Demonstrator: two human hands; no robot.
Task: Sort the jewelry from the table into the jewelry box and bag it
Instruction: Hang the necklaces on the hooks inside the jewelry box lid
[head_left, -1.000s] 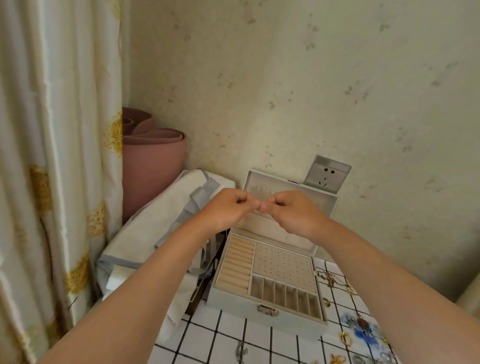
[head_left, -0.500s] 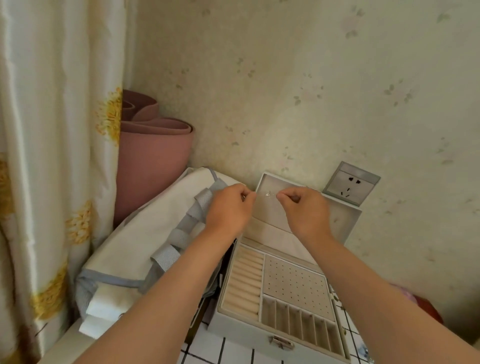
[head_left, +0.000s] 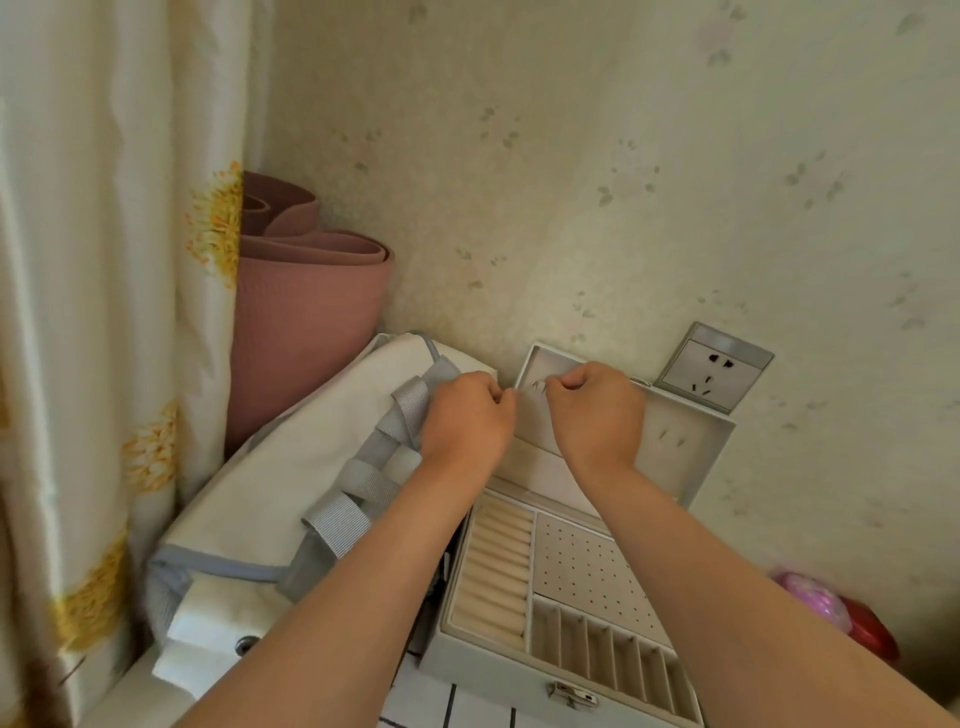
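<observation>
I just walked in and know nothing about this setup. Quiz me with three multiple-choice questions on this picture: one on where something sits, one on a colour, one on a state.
1. Where does the white bag with grey straps lie?
A. Left of the jewelry box
B. Right of it
C. Inside it

2. What colour is the rolled mat in the corner?
A. Blue
B. Pink
C. Black

3. How is the jewelry box's lid?
A. Shut and latched
B. Taken off and laid flat
C. Open, standing up

Answers:
1 A: the bag lies on the box's left side.
2 B: the roll is a dusty pink.
3 C: the lid stands up behind the open trays, and the right hand pinches a small silvery piece in front of it.
</observation>
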